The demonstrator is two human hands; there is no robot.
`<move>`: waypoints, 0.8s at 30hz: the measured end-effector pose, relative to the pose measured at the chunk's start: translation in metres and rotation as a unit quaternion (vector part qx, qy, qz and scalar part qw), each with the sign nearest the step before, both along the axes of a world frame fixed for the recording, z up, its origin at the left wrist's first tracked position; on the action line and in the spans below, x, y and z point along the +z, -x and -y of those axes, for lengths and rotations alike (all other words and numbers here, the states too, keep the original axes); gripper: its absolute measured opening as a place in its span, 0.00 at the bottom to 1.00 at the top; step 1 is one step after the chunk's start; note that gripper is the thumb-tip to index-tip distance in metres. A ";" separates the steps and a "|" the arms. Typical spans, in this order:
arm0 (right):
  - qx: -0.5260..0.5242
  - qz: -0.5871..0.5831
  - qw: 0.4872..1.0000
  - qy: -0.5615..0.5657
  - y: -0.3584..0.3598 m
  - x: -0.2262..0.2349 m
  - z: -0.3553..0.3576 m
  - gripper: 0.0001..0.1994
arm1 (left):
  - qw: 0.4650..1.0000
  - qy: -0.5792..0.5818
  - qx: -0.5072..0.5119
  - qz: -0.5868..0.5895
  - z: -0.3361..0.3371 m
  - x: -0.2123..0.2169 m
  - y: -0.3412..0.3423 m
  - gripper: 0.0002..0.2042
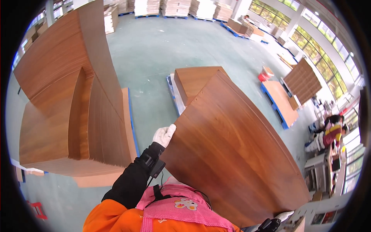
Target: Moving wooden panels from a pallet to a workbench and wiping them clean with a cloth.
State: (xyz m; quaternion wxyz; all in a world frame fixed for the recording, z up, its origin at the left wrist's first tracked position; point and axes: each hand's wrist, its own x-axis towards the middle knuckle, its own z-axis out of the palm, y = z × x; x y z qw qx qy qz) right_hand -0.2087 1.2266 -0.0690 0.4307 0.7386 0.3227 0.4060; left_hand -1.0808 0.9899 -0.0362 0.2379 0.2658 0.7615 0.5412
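While our gloved left hand (pixel 164 135) gripped the left edge of the wood-grain sheet (pixel 232 150) tilted before us, our right hand (pixel 284 215) clasped its lower right corner. Left of that smooth, glossy sheet rose a tall stack of thin brown sheets (pixel 69 100); beyond it lay open green floor (pixel 162 46).

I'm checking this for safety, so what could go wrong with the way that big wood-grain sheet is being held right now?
The wood-grain sheet is wide and bowed, held only at its edges by the left hand and the right hand; it might slip or flex out of the gloved grip. It also hides the floor ahead, so the blue pallet beyond it could trip the person. The tall stack of sheets stands close on the left, and a swinging corner might clip it.
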 end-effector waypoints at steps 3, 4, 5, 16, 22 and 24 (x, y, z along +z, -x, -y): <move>0.161 -0.418 0.859 -0.247 0.089 -0.003 -0.087 0.29 | 0.999 0.024 0.032 0.015 -0.030 -0.012 0.064 0.31; 0.161 -0.430 0.855 -0.242 0.128 -0.018 -0.105 0.29 | 0.999 0.018 0.042 -0.015 -0.048 -0.014 0.086 0.31; 0.099 -0.194 0.976 0.013 0.184 -0.034 -0.129 0.30 | 0.997 0.020 0.060 -0.051 -0.060 -0.012 0.107 0.32; 0.191 -0.469 0.804 -0.312 0.569 -0.044 -0.296 0.35 | 0.972 -0.080 0.220 -0.006 -0.181 -0.047 0.331 0.23; 0.085 -0.835 0.326 -0.435 0.628 -0.048 -0.379 0.41 | 0.970 0.080 0.228 -0.008 -0.329 -0.056 0.430 0.30; 0.042 -0.848 0.342 -0.403 0.702 -0.059 -0.407 0.38 | 0.945 0.227 0.236 -0.021 -0.341 -0.082 0.480 0.36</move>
